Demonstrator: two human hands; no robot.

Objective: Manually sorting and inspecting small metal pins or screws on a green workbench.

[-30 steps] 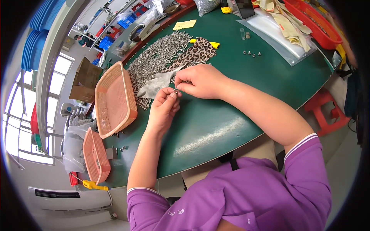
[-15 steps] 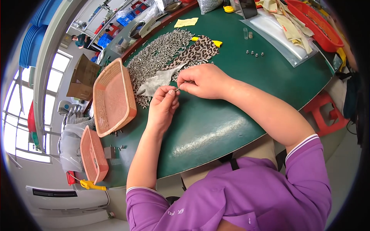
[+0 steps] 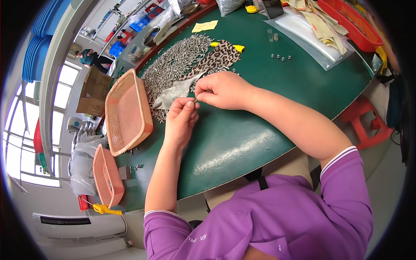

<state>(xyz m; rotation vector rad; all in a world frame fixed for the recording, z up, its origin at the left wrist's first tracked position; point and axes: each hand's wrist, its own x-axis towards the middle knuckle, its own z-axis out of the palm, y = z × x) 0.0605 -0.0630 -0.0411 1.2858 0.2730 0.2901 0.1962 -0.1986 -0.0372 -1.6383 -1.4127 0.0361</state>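
Above the green tabletop, my left hand (image 3: 182, 118) pinches a tiny metal piece (image 3: 196, 100) between thumb and forefinger. My right hand (image 3: 223, 90) meets it from the right, fingertips closed on the other end of the same piece. Just beyond both hands lies a grey cloth (image 3: 172, 96), joined or next to a leopard-print cloth (image 3: 223, 56). Both rest on a wide heap of small silvery metal parts (image 3: 175, 58). The piece is too small to tell its exact kind.
A large peach plastic basket (image 3: 129, 112) stands left of the heap, with a smaller pink basket (image 3: 107, 175) nearer me. Several small metal parts (image 3: 283, 58) stand at the right, near a clear plastic bag (image 3: 307, 37) and a red tray (image 3: 351, 27). A yellow air gun (image 3: 106, 209) hangs by the left edge.
My hands keep the same pinch, with only slight shifts of the fingers. The whole view has moved a little. In the far background, a person has come further into sight.
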